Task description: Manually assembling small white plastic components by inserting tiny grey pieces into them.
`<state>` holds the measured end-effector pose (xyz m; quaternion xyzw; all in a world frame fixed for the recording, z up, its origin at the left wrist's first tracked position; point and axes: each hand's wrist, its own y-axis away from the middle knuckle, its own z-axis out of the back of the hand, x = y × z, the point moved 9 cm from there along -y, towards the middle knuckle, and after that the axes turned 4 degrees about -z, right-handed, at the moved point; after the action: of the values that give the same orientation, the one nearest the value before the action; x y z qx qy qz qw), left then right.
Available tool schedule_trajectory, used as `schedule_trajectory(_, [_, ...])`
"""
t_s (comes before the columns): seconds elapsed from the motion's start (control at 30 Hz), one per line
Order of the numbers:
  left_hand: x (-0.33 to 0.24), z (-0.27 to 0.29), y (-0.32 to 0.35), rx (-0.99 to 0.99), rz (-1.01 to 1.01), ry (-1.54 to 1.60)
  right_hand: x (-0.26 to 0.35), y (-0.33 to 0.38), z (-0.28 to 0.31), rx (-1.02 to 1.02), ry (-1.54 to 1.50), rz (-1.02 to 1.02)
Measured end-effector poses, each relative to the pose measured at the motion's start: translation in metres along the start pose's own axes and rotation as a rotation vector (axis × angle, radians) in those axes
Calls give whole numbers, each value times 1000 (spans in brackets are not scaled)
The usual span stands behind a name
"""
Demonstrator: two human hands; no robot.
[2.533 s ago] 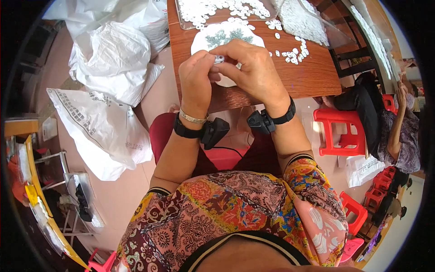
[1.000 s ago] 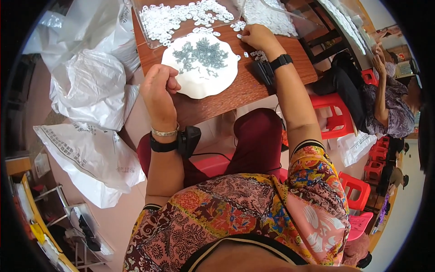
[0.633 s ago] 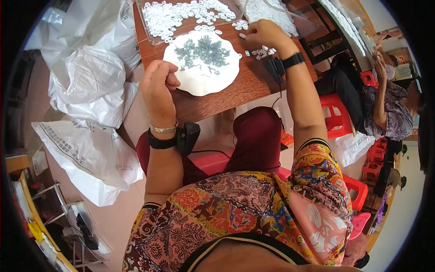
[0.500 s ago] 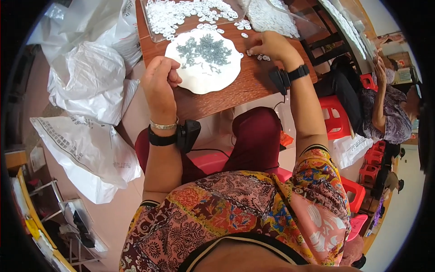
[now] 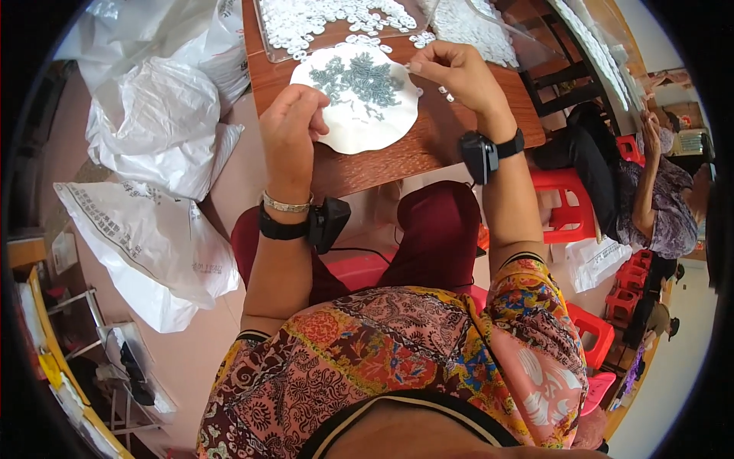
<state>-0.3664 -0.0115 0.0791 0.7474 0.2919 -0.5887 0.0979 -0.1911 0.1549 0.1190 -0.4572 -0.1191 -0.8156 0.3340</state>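
A white plate with a wavy rim lies on the brown table, bearing a heap of small grey screw-like pieces. At its left edge my left hand is closed, thumb against curled fingers; whatever they hold is hidden. My right hand is beside the plate's right rim, pinching a small white plastic piece between thumb and forefinger. A few loose white pieces lie on the wood below that hand.
Clear trays hold many white oval pieces at the table's far side, with a bag of white pieces alongside. White sacks stand on the floor at left. Red stools and another person are at right.
My right hand has lifted a white piece off the table and moved toward the plate's rim. The view has shifted slightly; my left hand stays by the plate's left edge.
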Motion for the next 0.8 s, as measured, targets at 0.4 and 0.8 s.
schedule_trajectory(0.4, [2,-4,3,49,13,12,77,20,-98,139,-392,103])
schedule_trajectory(0.8, [3,-21,11,207,72,268,91,29,-93,251,-533,284])
